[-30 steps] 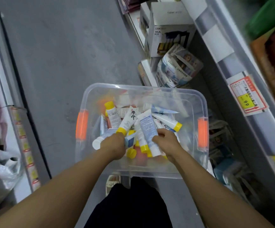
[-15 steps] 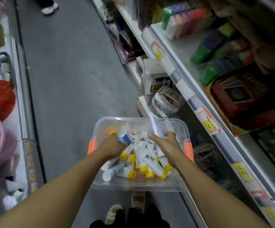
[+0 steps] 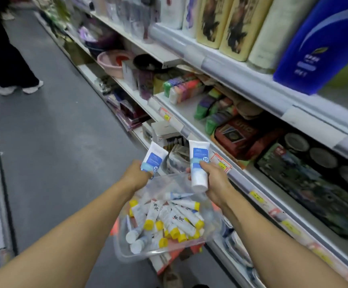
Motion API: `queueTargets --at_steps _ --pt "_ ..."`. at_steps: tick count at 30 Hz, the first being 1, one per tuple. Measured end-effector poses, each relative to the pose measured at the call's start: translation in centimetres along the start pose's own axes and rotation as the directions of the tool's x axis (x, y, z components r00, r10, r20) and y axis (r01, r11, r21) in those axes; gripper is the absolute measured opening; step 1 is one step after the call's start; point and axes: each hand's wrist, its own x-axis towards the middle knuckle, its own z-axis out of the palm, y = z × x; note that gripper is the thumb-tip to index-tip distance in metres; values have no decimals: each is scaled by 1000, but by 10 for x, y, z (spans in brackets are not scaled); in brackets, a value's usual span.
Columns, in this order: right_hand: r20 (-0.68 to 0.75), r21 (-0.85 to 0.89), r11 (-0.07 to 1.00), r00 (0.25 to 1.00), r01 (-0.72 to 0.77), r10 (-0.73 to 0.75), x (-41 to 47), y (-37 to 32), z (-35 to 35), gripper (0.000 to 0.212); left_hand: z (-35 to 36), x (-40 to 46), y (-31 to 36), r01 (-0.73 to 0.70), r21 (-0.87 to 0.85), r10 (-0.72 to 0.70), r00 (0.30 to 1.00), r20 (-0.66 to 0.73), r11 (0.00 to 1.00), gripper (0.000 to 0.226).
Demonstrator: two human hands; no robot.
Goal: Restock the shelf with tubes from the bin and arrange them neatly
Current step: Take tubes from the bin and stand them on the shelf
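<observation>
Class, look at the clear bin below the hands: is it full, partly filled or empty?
Partly filled. A loose pile of tubes covers the bottom of the bin, while its clear walls rise bare above them.

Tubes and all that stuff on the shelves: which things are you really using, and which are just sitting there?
For the job:
- left hand gripping one tube
- right hand gripping another tube
- bin with yellow-capped tubes
- shelf

Just lying about:
- sponges
- pink basin
- blue bottle
- card box
</observation>
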Motion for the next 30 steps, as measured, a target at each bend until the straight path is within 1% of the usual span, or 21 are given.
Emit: queueTargets --at_steps 2,4,7,10,12,13,15,17,20,25,30 --pt "12 102 992 997 73 -74 -19 -12 3 18 -6 -12 14 -56 -37 57 998 14 998 25" --pt "24 91 981 984 173 -176 -40 -26 5 17 -10 -24 30 -117 -83 120 992 30 990 23" --pt "26 -83 942 945 326 -325 -70 -44 -1 19 -11 -44 55 -244 -113 252 966 61 963 17" --pt "-33 -344 848 897 404 -441 -102 -61 -13 33 -5 -66 81 -354 -126 366 927 84 927 20" --pt "-95 -510 760 851 404 -516 -126 -72 -24 42 3 -83 100 -410 -108 419 904 84 906 33" --pt "-120 -570 721 828 394 -548 -137 -78 -30 44 8 -91 109 -428 -98 437 895 89 898 36" --pt "-164 -652 661 782 372 -602 -158 -87 -42 45 18 -110 127 -486 -74 492 865 104 871 33" --pt "-208 -712 612 729 344 -652 -178 -96 -56 45 29 -126 143 -560 -47 561 819 123 827 28" --pt "-278 -733 603 671 315 -688 -208 -108 -79 41 47 -151 167 -650 -41 645 743 178 759 31" --pt "-350 -733 605 590 311 -727 -258 -126 -117 39 83 -190 207 -734 -127 734 619 280 667 38" --pt "-425 -765 594 496 251 -757 -299 -136 -165 41 128 -238 248 -804 -136 798 523 299 579 35"
